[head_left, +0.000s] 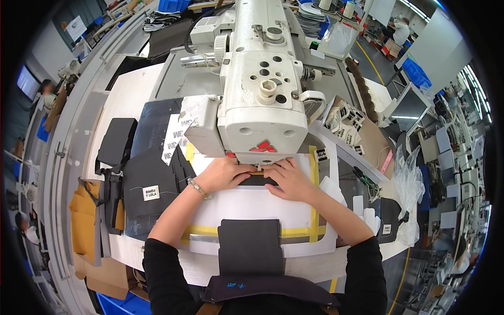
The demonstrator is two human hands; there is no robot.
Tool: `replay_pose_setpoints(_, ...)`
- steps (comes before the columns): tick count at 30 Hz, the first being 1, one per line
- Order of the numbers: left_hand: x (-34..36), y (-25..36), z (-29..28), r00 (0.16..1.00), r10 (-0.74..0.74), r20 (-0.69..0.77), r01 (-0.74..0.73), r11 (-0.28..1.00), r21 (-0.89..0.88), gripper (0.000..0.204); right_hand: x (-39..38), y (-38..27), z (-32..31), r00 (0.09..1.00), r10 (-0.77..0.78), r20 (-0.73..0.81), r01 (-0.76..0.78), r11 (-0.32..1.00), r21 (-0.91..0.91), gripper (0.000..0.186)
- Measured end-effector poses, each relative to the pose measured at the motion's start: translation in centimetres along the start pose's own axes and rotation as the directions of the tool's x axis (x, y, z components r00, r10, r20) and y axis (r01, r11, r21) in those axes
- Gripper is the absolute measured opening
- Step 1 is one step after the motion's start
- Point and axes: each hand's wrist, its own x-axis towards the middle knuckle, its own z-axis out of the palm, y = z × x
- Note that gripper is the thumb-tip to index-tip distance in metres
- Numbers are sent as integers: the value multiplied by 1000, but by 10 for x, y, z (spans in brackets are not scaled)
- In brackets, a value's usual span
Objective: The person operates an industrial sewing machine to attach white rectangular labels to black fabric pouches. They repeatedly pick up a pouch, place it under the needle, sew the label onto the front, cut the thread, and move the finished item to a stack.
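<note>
Under the head of a large white industrial sewing machine (262, 121), both hands rest close to the needle area. My left hand (223, 175) comes in from the left, with fingers stretched toward the needle. Across from it, my right hand (289, 181) lies with its fingers apart. Between them is a dark fabric piece (258, 180), with an orange-brown strip near its far edge; my fingertips touch about that edge. Exactly what lies under the fingertips is hidden. Beneath is a white sheet (247, 206) bordered with yellow tape (315, 202). A stack of dark grey fabric pieces (249, 245) lies nearest my body.
Dark pieces with a white label (151, 193) lie at left, beside mustard fabric (84, 223). At right, a cardboard tray holds loose labels (344, 123), near a clear plastic bag (408, 181) and another dark labelled piece (389, 220). A cardboard box (107, 275) stands below left.
</note>
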Motion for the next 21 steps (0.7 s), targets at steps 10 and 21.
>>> replay_pose_setpoints(10,1,1,5,999,10,-46,-12,998,-62,20,2,2,0,999,-17,43,17,1000,11,21)
replay_pose_setpoints(21,-20,-2,2,986,46,-158,-10,976,218,18,3,-1,2,999,-4,41,6,998,-56,20)
